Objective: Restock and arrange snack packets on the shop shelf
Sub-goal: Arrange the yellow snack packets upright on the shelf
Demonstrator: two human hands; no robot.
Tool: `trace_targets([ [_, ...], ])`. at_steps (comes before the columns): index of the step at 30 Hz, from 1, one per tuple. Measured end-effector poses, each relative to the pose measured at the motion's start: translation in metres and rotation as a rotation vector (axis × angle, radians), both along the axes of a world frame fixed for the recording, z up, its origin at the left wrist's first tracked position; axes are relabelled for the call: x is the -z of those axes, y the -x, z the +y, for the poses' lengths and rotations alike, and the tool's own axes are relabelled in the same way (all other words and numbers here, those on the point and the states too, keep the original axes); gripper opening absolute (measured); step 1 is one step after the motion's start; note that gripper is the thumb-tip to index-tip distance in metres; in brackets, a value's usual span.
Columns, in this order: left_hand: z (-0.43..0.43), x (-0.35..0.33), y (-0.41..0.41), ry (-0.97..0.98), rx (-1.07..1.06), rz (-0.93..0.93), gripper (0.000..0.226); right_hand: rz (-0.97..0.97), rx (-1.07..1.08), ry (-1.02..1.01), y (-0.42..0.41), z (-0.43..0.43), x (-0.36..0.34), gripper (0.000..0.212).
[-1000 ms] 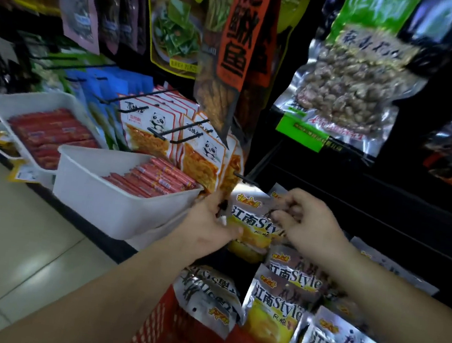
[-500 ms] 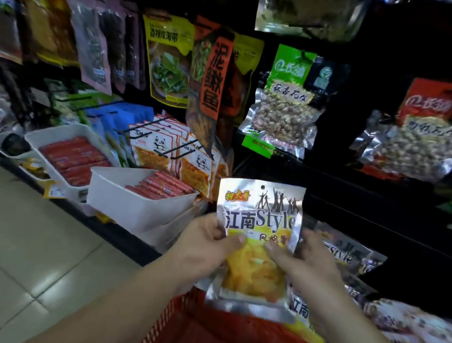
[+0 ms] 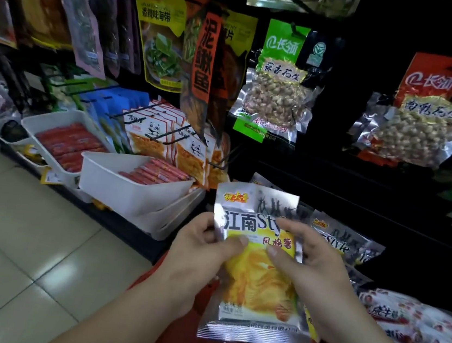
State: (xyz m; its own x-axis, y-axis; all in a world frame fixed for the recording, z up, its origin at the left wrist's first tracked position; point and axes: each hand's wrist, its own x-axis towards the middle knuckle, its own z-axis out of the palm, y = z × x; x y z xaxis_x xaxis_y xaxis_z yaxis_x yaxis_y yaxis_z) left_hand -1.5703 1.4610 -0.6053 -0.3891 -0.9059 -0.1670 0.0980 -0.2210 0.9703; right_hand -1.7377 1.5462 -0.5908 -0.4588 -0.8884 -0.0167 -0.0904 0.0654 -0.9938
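A silver and yellow snack packet [image 3: 255, 286] is held upright in front of me, over a red basket [image 3: 187, 317]. My left hand [image 3: 204, 245] pinches its left edge, thumb on the front. My right hand [image 3: 308, 255] grips its right side, thumb and a finger on the front. More packets of the same kind [image 3: 339, 239] lie on the low shelf behind, right of my hands. Panda-printed packets [image 3: 149, 136] hang on black hooks to the upper left.
Two white bins [image 3: 130, 196] with red sausages jut out from the shelf at the left. Peanut bags [image 3: 274, 91] and other pouches hang above. White and red packets [image 3: 421, 332] lie at the lower right. Tiled floor [image 3: 11, 244] spreads to the left.
A second ago both hands were at the packets on the low shelf. They have since lifted one packet off and drawn it toward me, where it now fills the lower centre.
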Motion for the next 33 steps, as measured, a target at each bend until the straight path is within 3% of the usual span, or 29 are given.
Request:
trace_targets([
  [9, -0.008, 0.002, -0.001, 0.123, -0.057, -0.058, 0.011, 0.074, -0.052, 0.021, 0.006, 0.000, 0.007, 0.039],
  [13, -0.011, 0.006, -0.002, 0.023, 0.031, -0.055, 0.043, 0.032, 0.110, 0.061, 0.012, -0.006, 0.015, 0.035],
  [16, -0.007, 0.009, 0.001, 0.084, 0.077, -0.112, 0.028, 0.013, 0.167, 0.065, 0.015, -0.010, 0.015, 0.031],
  [18, -0.007, 0.010, 0.001, 0.136, 0.062, -0.114, 0.020, -0.012, 0.093, -0.005, 0.019, -0.009, 0.013, 0.038],
  [21, -0.009, 0.008, -0.002, 0.176, 0.024, -0.108, 0.024, -0.106, -0.151, -0.124, 0.024, -0.003, 0.011, 0.072],
  [23, -0.009, 0.005, -0.003, 0.188, 0.023, -0.085, 0.030, -0.112, -0.221, -0.133, 0.023, 0.000, 0.009, 0.083],
  [28, -0.013, 0.001, -0.012, 0.158, 0.268, -0.157, 0.061, -0.086, -0.081, -0.047, 0.023, -0.002, 0.006, 0.063],
  [31, -0.012, 0.001, -0.014, 0.194, 0.234, -0.189, 0.067, -0.043, -0.087, -0.025, 0.027, -0.001, 0.008, 0.060],
  [33, -0.011, 0.001, -0.013, 0.217, 0.178, -0.187, 0.066, -0.018, -0.198, -0.072, 0.028, 0.001, 0.010, 0.071],
])
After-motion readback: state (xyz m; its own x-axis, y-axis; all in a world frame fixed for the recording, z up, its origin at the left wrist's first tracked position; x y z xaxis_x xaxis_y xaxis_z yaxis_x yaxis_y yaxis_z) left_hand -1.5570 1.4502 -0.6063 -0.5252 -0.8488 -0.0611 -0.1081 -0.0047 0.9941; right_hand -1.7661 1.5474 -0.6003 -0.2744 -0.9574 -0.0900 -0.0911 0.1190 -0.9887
